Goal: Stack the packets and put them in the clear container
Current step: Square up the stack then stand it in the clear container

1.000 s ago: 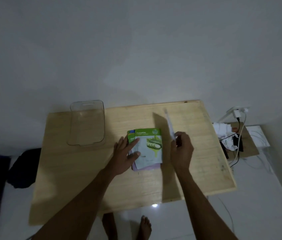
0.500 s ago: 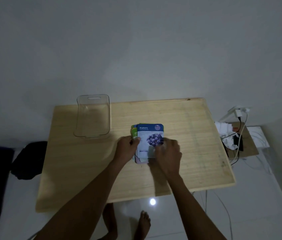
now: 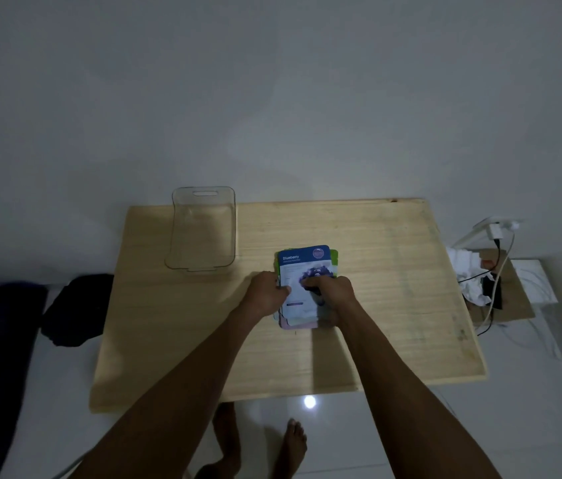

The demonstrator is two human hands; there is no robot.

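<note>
Squaring the packets [image 3: 305, 267] flat on the desk [image 3: 376, 288], left hand [image 3: 265, 293] and right hand [image 3: 333, 292] fingers curled onto the pile's sides, clear container [image 3: 203, 229] empty beyond the left fingers.

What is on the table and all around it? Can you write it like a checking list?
Surface: wooden table, mostly bare.
Job's things: stack of packets, blue Blueberry packet on top, green and pink edges showing beneath; clear container empty, apart from the stack.
Clutter: nothing seen on the table.
Grippers: left hand and right hand both on the stack.
Cables: charger cables at a wall plug, off the table.
Surroundings: white wall, crumpled white cloth, dark bundle, bare feet on the glossy floor.
</note>
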